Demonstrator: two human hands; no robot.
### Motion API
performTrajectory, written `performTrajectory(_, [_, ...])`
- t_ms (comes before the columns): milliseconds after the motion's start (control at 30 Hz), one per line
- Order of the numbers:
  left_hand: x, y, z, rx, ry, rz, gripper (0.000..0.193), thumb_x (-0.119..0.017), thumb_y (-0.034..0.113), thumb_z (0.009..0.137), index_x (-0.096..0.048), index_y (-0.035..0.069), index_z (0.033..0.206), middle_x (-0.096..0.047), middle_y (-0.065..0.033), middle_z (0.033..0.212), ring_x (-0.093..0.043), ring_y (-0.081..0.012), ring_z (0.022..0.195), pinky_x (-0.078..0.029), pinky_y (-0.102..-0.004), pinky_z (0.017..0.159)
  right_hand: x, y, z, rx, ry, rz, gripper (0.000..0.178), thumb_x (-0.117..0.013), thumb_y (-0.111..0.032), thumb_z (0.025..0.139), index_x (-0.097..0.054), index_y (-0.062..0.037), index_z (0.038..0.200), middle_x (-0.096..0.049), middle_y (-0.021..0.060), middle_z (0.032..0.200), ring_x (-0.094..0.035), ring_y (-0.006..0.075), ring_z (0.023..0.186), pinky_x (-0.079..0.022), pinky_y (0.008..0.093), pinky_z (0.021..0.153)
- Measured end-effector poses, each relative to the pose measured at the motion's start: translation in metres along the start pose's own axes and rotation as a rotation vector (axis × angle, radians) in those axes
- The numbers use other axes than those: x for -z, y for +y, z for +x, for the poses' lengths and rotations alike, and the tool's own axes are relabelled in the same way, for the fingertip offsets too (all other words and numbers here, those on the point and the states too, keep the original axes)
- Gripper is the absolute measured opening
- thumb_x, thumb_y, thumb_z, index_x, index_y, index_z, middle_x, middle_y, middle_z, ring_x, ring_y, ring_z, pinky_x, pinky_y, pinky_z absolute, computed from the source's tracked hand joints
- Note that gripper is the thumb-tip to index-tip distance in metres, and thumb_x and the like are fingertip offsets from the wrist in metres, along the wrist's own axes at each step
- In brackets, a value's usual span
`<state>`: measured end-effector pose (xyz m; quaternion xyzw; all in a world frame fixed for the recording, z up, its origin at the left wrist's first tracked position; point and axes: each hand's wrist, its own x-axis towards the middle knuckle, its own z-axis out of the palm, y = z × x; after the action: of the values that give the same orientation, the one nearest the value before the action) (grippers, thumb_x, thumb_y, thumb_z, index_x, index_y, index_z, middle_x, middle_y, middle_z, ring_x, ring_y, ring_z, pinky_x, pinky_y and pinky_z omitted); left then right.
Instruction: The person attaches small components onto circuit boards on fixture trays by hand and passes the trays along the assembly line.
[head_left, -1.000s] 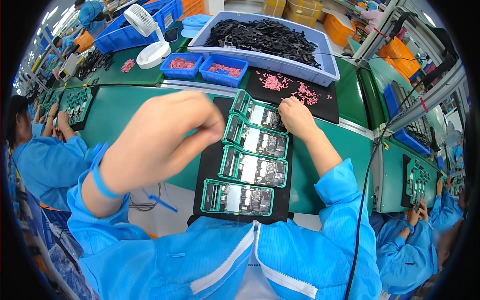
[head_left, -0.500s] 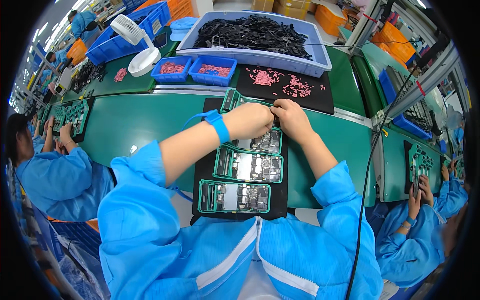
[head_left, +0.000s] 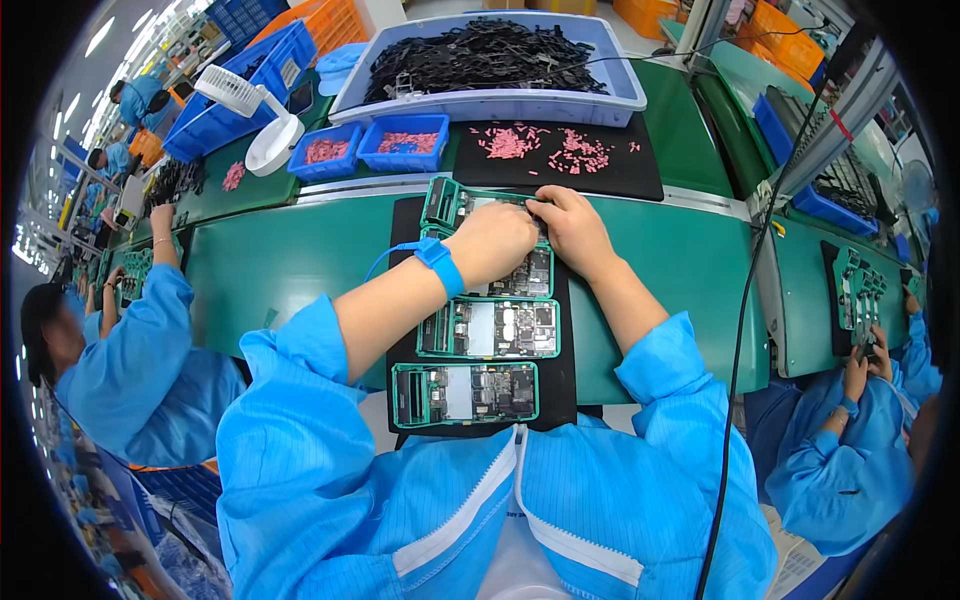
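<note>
Brought in from the left since the frame a second ago, the left hand (head_left: 498,240) is now set over the farthest green-framed circuit unit (head_left: 440,204), at the far end of the black work mat (head_left: 557,388). The right hand (head_left: 577,230) is held at that unit's right end. The left fingers are curled under, and the right thumb and forefinger are drawn close together; whether anything is pinched cannot be told, as the fingertips are hidden behind the left knuckles.

Judging by the bare board and thin frame, the unit should be found light and stiff but fragile, with small components easily harmed by pressure. It is best gripped by the green outer edges, which may be a little slippery to bare skin.

Nearer along the work mat, a second unit (head_left: 537,277) is partly covered by the left hand, while a third unit (head_left: 489,329) and a fourth unit (head_left: 466,393) are left uncovered. Beyond the mat, pink pieces (head_left: 508,143) are scattered on a dark pad (head_left: 625,177), and a large pale bin (head_left: 560,110) is heaped with black parts (head_left: 480,58). Over the mat, the view of the farthest unit is blocked by the hands, and the frames could be snagged by the wrist strap's cord (head_left: 378,259). To the mat's right, a black cable (head_left: 737,350) is hung well apart from them.
</note>
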<state>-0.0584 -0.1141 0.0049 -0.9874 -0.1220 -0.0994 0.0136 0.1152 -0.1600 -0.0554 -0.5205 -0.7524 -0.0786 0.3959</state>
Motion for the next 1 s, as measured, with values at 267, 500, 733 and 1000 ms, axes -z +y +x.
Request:
performTrajectory(267, [0.012,0.014,-0.002,-0.104,-0.007,0.186,0.006,-0.061,0.012,0.069,-0.064,0.007,0.069,-0.062,-0.0064,0.078,-0.061,-0.0230,0.083,-0.049,-0.0345,0.076,0.000,0.001,-0.001,0.000,-0.010,-0.011,0.025,-0.061,-0.003,0.072,-0.067,-0.0064,0.097,-0.061,0.0091,0.102,-0.060,0.0264,0.093,-0.048,0.0370,0.079])
performTrajectory(500, [0.006,0.017,-0.013,-0.070,-0.060,0.152,0.007,-0.059,0.012,0.070,-0.063,0.007,0.068,-0.060,-0.0061,0.076,-0.060,-0.0225,0.081,-0.048,-0.0344,0.074,0.002,0.017,0.008,-0.118,0.003,0.135,0.025,-0.057,0.000,0.073,-0.068,-0.0048,0.095,-0.063,0.0110,0.096,-0.061,0.0296,0.091,-0.050,0.0387,0.080])
performTrajectory(733, [0.053,-0.032,-0.007,0.120,-0.257,-0.220,0.013,-0.062,0.017,0.077,-0.071,0.008,0.080,-0.067,-0.0161,0.080,-0.066,-0.0336,0.080,-0.053,-0.0441,0.074,0.007,0.062,0.037,-0.475,-0.075,-0.009,0.010,-0.066,-0.011,0.074,-0.067,-0.0066,0.082,-0.063,0.0138,0.086,-0.061,0.0327,0.085,-0.050,0.0421,0.075])
performTrajectory(1000, [0.098,-0.095,0.043,0.256,-0.081,-0.254,0.013,-0.065,0.015,0.072,-0.070,0.004,0.077,-0.067,-0.0160,0.075,-0.065,-0.0319,0.073,-0.052,-0.0392,0.070,-0.006,0.067,0.060,-0.355,-0.245,-0.196,0.012,-0.068,-0.015,0.076,-0.068,-0.0028,0.077,-0.063,0.0166,0.086,-0.062,0.0329,0.087,-0.051,0.0425,0.078])
